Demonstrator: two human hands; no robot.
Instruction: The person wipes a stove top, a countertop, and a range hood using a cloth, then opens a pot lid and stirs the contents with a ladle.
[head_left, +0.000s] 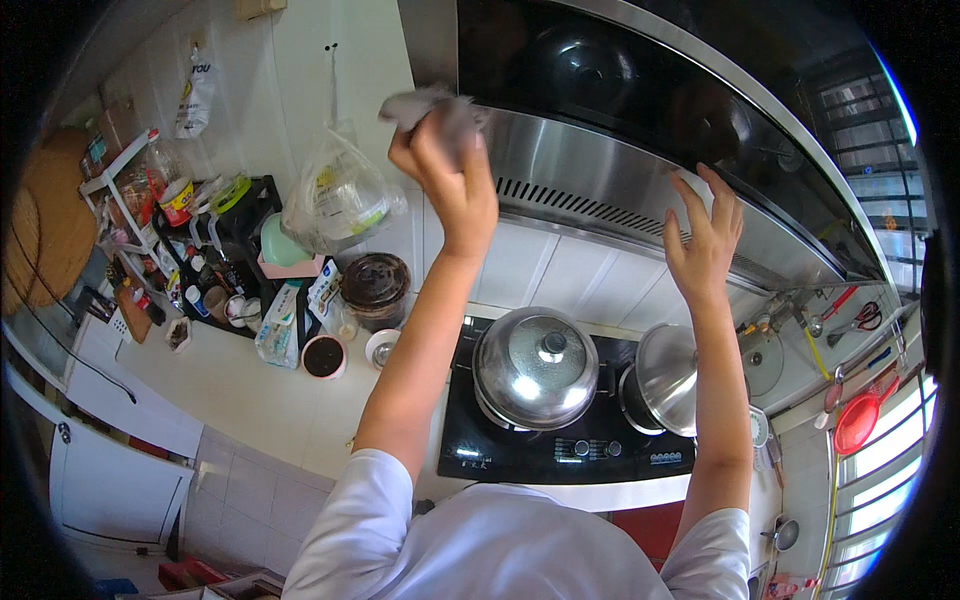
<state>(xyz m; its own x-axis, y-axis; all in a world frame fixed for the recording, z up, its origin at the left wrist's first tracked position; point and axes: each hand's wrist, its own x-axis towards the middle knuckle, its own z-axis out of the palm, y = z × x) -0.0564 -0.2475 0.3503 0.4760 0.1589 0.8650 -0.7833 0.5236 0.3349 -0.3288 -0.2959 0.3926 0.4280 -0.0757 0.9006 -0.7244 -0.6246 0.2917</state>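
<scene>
A grey cloth (421, 109), partly blurred, is bunched in my left hand (457, 180), which is raised at the left end of the range hood (585, 139). My right hand (705, 232) is lifted before the hood's lower steel panel, its fingers apart and nothing in it; whether the fingertips touch the panel I cannot tell. The hood has a black glossy front, with a row of vent slots along the steel below. Under my arms stands a black gas stove (517, 454). It bears a domed steel pot lid (536, 367) and, partly behind my right forearm, a second lidded pot (667, 379).
Left of the stove, a counter (247, 405) holds a dark lidded jar (375, 289), a cup of dark contents (324, 356) and a black rack (255, 247) of bottles. A plastic bag (337, 195) hangs above. Utensils and a red strainer (862, 424) hang at the right.
</scene>
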